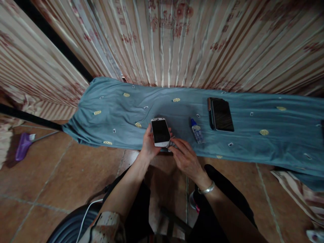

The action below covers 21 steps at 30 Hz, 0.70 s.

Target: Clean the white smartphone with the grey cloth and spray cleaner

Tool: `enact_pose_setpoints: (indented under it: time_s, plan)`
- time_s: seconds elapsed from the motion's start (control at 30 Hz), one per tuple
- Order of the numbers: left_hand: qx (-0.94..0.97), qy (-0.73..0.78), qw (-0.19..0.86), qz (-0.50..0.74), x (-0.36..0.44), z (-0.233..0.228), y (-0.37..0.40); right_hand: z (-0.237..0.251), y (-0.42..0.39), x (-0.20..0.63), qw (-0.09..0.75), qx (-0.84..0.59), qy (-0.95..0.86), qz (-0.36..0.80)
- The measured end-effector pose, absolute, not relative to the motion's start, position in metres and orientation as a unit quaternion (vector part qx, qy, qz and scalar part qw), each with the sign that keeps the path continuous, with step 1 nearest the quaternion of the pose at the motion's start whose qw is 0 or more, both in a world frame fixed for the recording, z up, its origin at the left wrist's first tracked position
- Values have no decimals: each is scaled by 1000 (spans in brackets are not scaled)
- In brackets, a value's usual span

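L hand [149,145] grips the white phone [160,132] from its left edge, fingers wrapped behind, thumb along the side, screen up and dark. The phone sits just above the front edge of the table, tilted a bit toward the person. R hand [186,158] is pressed to the phone's lower right corner, fingertips pinching what looks like a small grey cloth [172,144]; it's mostly hidden, so can't tell its shape. Silver bangle [207,189] on the R wrist.

My read: the step in hand is wiping the phone. To do it well, keep the L grip firm on the edges w/o touching the glass, hold the cloth flat under 2 fingertips, and work from the corner across in even strokes. Risk: the phone hangs near the table edge, w/ tile floor below, so a slip would cost.

Further out: 1 small clear bottle w/ blue cap [196,131] lies on its side just right of the hands, near but not touching. Beyond it, a dark tablet [220,114], screen up, well apart from the phone.

The surface is a blue-grey tablecloth [253,128] w/ yellow oval motifs, wrinkled, draping over the front. Brown tiled floor [50,175] below; purple mop head [23,145] far left. Behind, striped beige curtain [177,40] w/ red flower print fills the back.
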<state>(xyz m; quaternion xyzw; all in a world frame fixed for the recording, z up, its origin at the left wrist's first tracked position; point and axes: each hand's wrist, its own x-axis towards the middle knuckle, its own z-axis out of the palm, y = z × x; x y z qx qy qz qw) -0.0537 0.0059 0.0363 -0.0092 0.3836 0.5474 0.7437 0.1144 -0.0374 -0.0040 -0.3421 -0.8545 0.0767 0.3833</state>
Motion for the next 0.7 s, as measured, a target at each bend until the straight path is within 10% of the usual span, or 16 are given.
enact_pose_setpoints:
  time_s: [0.37,0.7]
  plan:
    - [-38,387,725,568,-57,41,10,-8,-29,113,413,-394,-813,112]
    - [-29,389,722,572,-53,44,9,-10,-30,109,452,-484,-610,434]
